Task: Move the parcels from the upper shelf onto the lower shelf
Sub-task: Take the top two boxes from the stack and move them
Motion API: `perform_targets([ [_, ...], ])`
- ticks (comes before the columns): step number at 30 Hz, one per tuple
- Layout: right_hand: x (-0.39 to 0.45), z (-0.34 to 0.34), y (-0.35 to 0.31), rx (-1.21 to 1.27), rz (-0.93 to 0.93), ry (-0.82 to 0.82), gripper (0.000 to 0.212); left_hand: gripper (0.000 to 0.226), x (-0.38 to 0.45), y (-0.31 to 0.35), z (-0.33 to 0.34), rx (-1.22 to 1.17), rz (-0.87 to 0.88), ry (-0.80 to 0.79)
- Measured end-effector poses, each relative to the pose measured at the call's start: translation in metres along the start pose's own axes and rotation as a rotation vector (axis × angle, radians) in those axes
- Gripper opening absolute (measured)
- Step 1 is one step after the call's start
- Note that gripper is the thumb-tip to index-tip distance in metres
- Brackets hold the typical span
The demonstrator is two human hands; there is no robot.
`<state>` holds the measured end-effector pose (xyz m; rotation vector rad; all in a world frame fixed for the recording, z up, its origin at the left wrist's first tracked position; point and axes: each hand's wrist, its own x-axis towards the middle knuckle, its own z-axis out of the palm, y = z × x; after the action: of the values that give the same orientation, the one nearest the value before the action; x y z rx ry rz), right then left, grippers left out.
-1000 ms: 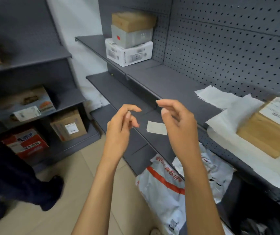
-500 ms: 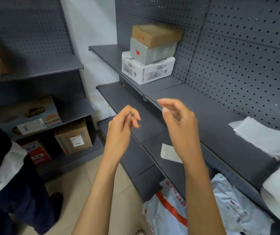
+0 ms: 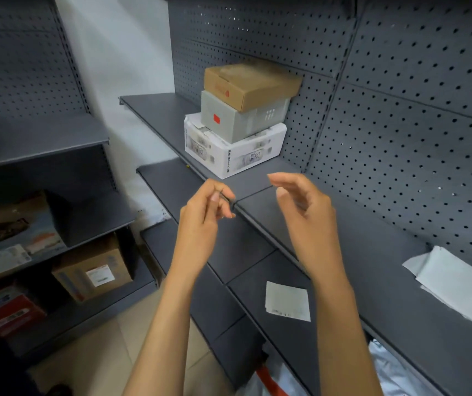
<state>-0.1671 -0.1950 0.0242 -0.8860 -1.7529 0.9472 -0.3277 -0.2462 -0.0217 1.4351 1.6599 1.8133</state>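
Three boxes are stacked on the upper shelf (image 3: pixel 154 110) against the pegboard: a brown cardboard box (image 3: pixel 250 82) on top, a grey box (image 3: pixel 240 118) with a red sticker under it, and a white printed box (image 3: pixel 234 150) at the bottom. My left hand (image 3: pixel 203 218) hovers just in front of the stack, fingers curled loosely and holding nothing. My right hand (image 3: pixel 303 212) is beside it over the shelf, fingers apart and empty. The lower shelf (image 3: pixel 237 247) runs below my hands, with a white paper label (image 3: pixel 287 300) lying on it.
White mailer bags (image 3: pixel 455 278) lie on the upper shelf at the right edge. A white and red plastic parcel (image 3: pixel 383 370) sits low at the bottom right. Another shelf unit on the left holds a brown carton (image 3: pixel 94 270) and other printed boxes (image 3: pixel 11 232).
The view has swung left and closer to the stacked boxes. Both hands have risen toward the stack, still empty. The brown parcel on the right has left the view.
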Motion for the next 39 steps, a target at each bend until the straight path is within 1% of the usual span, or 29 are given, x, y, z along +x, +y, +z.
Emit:
perform_targets([
  [10, 0.093, 0.051, 0.007, -0.01, -0.003, 0.049, 0.024, 0.03, 0.108, -0.042, -0.013, 0.013, -0.022, -0.034],
  [15, 0.131, 0.08, 0.008, -0.037, -0.008, 0.086, 0.025, 0.029, 0.155, -0.063, -0.027, -0.001, 0.013, -0.059],
  [18, 0.146, 0.095, 0.013, -0.084, 0.034, 0.116, 0.021, 0.03, 0.176, -0.072, -0.035, -0.056, 0.012, -0.053],
  [22, 0.162, 0.11, 0.017, -0.086, 0.122, 0.134, 0.009, 0.029, 0.205, -0.081, -0.039, -0.087, 0.01, -0.009],
  [24, 0.167, 0.116, 0.019, -0.078, 0.171, 0.127, 0.01, 0.024, 0.216, -0.083, -0.04, -0.077, 0.01, 0.008],
  [26, 0.17, 0.124, 0.021, -0.071, 0.201, 0.117, 0.015, 0.018, 0.226, -0.086, -0.042, -0.064, 0.022, 0.014],
  [28, 0.174, 0.131, 0.021, -0.071, 0.214, 0.122, 0.022, 0.02, 0.237, -0.089, -0.044, -0.027, 0.041, 0.031],
  [29, 0.177, 0.135, 0.021, -0.073, 0.216, 0.127, 0.03, 0.025, 0.243, -0.09, -0.044, -0.015, 0.037, 0.035],
  [31, 0.184, 0.141, 0.022, -0.058, 0.221, 0.127, 0.053, 0.039, 0.258, -0.093, -0.041, -0.012, 0.004, 0.024],
  [33, 0.194, 0.149, 0.024, -0.029, 0.242, 0.133, 0.068, 0.052, 0.279, -0.1, -0.035, -0.013, -0.03, -0.036],
  [34, 0.199, 0.152, 0.025, -0.011, 0.25, 0.139, 0.072, 0.057, 0.29, -0.105, -0.031, -0.031, -0.057, -0.075],
  [36, 0.21, 0.157, 0.028, 0.041, 0.266, 0.155, 0.075, 0.064, 0.307, -0.109, -0.024, -0.111, -0.162, -0.145],
  [38, 0.217, 0.161, 0.03, 0.106, 0.274, 0.177, 0.078, 0.061, 0.317, -0.11, -0.017, -0.189, -0.235, -0.184],
  [39, 0.219, 0.162, 0.031, 0.142, 0.272, 0.19, 0.079, 0.058, 0.319, -0.11, -0.015, -0.206, -0.231, -0.189],
])
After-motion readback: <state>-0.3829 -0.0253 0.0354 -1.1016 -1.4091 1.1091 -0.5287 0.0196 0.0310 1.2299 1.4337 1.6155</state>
